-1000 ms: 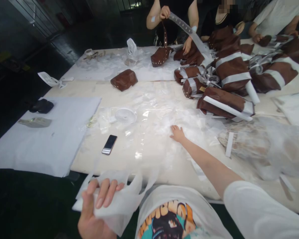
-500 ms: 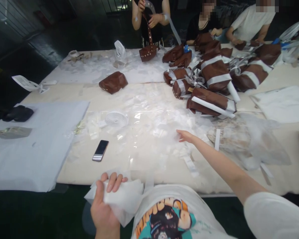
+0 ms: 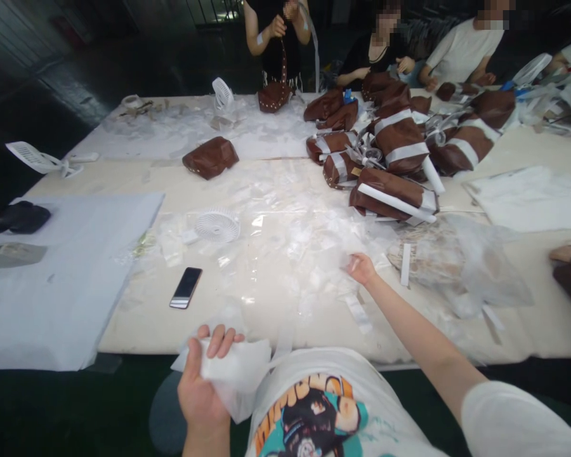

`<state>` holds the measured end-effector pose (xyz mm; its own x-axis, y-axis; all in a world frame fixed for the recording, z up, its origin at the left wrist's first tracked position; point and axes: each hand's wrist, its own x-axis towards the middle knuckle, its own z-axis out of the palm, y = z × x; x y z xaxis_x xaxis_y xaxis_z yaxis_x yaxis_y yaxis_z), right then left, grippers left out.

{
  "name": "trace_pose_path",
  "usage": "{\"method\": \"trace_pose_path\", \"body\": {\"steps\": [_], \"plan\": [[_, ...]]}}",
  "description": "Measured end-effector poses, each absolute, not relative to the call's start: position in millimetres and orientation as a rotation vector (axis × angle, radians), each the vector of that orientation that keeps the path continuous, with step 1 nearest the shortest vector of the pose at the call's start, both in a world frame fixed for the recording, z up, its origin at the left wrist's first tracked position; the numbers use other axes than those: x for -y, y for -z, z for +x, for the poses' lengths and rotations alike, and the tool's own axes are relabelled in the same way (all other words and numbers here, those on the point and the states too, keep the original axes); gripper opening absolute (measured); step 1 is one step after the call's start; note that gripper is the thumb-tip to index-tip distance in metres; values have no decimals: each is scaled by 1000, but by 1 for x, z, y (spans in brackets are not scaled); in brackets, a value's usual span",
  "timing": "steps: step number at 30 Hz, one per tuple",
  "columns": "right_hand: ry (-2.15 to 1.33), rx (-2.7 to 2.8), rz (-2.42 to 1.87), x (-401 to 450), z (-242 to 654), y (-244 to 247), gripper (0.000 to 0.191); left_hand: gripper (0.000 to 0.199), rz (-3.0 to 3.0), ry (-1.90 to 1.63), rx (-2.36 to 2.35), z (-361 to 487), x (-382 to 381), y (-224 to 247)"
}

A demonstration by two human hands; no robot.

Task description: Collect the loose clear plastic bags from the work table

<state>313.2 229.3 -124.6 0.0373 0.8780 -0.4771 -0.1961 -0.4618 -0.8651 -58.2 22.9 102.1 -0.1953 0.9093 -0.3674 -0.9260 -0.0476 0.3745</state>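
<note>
My left hand is closed round a folded white translucent sheet, held close to my shirt at the table's front edge. Thumb and fingers press on opposite sides of it. Over the middle of the table, my right hand has its fingers curled together. A clear plastic piece shows at its fingertips, among scattered clear plastic scraps. Just in front of that wrist lies a white strip. To its right are another white strip and a large clear plastic bag.
Brown studded bags are piled at the back right; one brown bag lies apart. A phone, a small white fan and a white sheet stack are on the left. Co-workers are across the table.
My right hand's outstretched fingers have curled in, and a clear plastic piece now shows at their tips. My left hand still grips the white sheet. The view has shifted slightly right.
</note>
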Motion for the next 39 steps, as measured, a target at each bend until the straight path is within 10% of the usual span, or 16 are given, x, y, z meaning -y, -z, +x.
{"method": "trace_pose_path", "body": {"steps": [19,27,39], "plan": [[-1831,1036,-1240,-186,225,26,23,18,-70,-1587,-820,-59,-23,-74],[-2506,1292,-772,-146,157,-62,28,42,-107,-1423,-885,-38,-28,-52],[-2367,1407,-1005,-145,110,-35,36,82,-206,-1370,-652,-21,-24,-39]]}}
